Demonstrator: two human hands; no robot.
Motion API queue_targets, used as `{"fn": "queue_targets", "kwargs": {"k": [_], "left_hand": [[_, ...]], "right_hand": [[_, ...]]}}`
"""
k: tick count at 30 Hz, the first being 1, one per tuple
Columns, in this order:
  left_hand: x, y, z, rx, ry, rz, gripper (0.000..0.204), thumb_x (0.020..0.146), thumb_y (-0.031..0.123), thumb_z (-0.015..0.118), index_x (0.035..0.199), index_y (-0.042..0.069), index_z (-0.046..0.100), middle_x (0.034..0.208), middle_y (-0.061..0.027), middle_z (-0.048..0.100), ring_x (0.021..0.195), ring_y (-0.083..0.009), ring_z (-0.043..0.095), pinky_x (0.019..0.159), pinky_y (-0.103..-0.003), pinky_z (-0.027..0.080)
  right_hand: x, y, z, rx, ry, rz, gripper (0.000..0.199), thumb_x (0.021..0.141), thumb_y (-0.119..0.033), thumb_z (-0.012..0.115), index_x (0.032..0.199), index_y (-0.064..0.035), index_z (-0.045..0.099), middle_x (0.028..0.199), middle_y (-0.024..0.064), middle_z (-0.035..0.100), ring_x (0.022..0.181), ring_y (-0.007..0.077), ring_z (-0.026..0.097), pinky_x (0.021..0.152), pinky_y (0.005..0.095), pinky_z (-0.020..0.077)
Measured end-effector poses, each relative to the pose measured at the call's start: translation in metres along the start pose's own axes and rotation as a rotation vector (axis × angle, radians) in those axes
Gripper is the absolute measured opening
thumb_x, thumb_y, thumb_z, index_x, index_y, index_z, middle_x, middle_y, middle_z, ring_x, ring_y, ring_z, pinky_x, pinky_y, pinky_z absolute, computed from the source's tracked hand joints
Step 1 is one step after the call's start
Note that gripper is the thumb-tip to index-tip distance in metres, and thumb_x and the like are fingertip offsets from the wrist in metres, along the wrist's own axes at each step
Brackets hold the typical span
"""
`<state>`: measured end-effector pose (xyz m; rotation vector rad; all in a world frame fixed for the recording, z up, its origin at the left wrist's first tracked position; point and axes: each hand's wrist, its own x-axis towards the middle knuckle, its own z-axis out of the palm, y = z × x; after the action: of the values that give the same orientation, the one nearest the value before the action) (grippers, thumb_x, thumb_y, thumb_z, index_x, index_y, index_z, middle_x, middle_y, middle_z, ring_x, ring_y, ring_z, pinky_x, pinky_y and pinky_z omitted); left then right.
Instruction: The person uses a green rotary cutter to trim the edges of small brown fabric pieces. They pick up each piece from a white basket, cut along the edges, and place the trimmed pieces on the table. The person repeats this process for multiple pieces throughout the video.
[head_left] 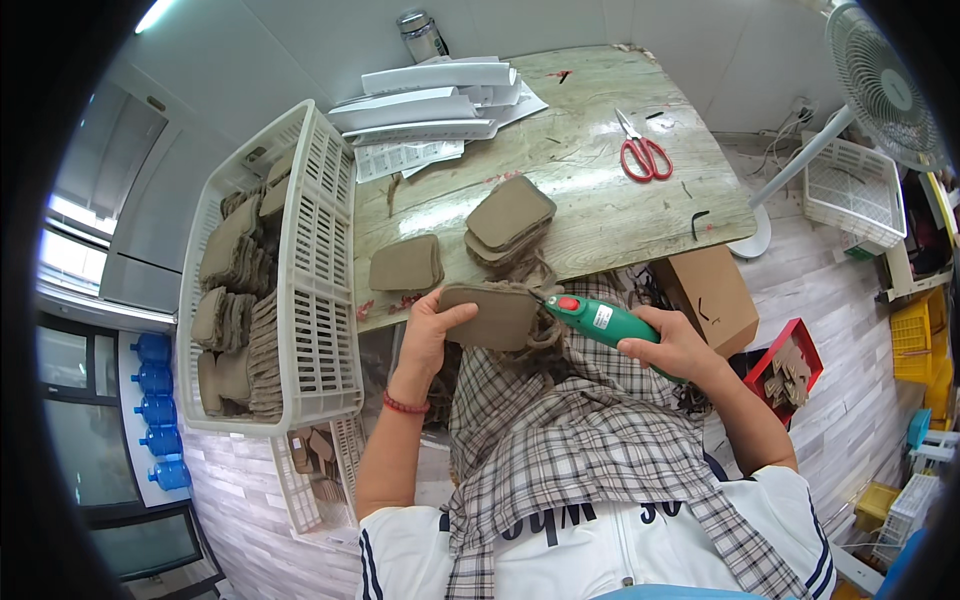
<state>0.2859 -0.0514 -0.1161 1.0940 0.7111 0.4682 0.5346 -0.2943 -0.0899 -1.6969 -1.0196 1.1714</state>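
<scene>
My left hand [436, 329] grips the left edge of a brown padded fabric piece [488, 318] with rounded corners, thumb on top, above my lap. In my right hand [672, 346] is a green electric hand tool [607, 319] with a red switch. Its narrow dark tip meets or nearly meets the fabric's upper right edge; I cannot tell whether they touch. Loose brown threads hang along that side. On the table, just beyond my hands, lie a small stack of matching pieces [510, 215] and another low pile [405, 263].
Papers [430, 105] and red-handled scissors [645, 155] lie on the wooden table [600, 220]. A white crate [325, 270] of brown pieces stands at left. To the right are a cardboard box [712, 295], a red box [790, 365] and a fan [880, 85].
</scene>
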Motion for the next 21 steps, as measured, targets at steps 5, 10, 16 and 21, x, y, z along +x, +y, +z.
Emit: {"fn": "queue_targets", "kwargs": {"k": [5, 10, 16, 21], "left_hand": [[0.003, -0.005, -0.01, -0.079, -0.008, -0.011, 0.017, 0.084, 0.002, 0.068, 0.101, 0.001, 0.067, 0.096, -0.0064, 0.071, 0.084, -0.0139, 0.066, 0.079, -0.028, 0.053], [0.002, 0.001, -0.009, 0.01, -0.02, -0.021, 0.018, 0.083, 0.001, 0.068, 0.101, 0.0, 0.067, 0.094, -0.0068, 0.071, 0.081, -0.0138, 0.067, 0.076, -0.028, 0.054], [-0.001, 0.0, 0.002, 0.08, -0.065, -0.031, 0.018, 0.082, 0.002, 0.069, 0.1, -0.002, 0.068, 0.091, -0.007, 0.071, 0.078, -0.0113, 0.066, 0.073, -0.025, 0.053], [-0.004, -0.001, 0.011, 0.126, -0.125, -0.066, 0.021, 0.082, 0.003, 0.07, 0.103, -0.002, 0.067, 0.092, -0.0065, 0.071, 0.079, -0.0108, 0.066, 0.073, -0.025, 0.053]], "right_hand": [[0.003, 0.004, 0.004, 0.021, -0.029, 0.0, 0.035, 0.084, -0.021, 0.072, 0.106, 0.0047, 0.061, 0.076, 0.0041, 0.06, 0.061, 0.0087, 0.057, 0.056, 0.0252, 0.0475], [0.002, -0.002, 0.005, -0.015, -0.049, -0.013, 0.038, 0.084, -0.023, 0.073, 0.109, 0.0035, 0.061, 0.077, 0.0041, 0.06, 0.061, 0.0084, 0.057, 0.056, 0.0247, 0.0478], [0.003, -0.004, 0.008, -0.144, -0.036, -0.095, 0.044, 0.083, -0.028, 0.074, 0.11, 0.0036, 0.061, 0.078, 0.0066, 0.062, 0.067, 0.0111, 0.059, 0.061, 0.0272, 0.0488], [0.003, -0.007, 0.012, -0.201, -0.034, -0.121, 0.047, 0.082, -0.033, 0.073, 0.11, 0.0029, 0.061, 0.083, 0.0128, 0.065, 0.073, 0.018, 0.064, 0.066, 0.031, 0.0506]]}}
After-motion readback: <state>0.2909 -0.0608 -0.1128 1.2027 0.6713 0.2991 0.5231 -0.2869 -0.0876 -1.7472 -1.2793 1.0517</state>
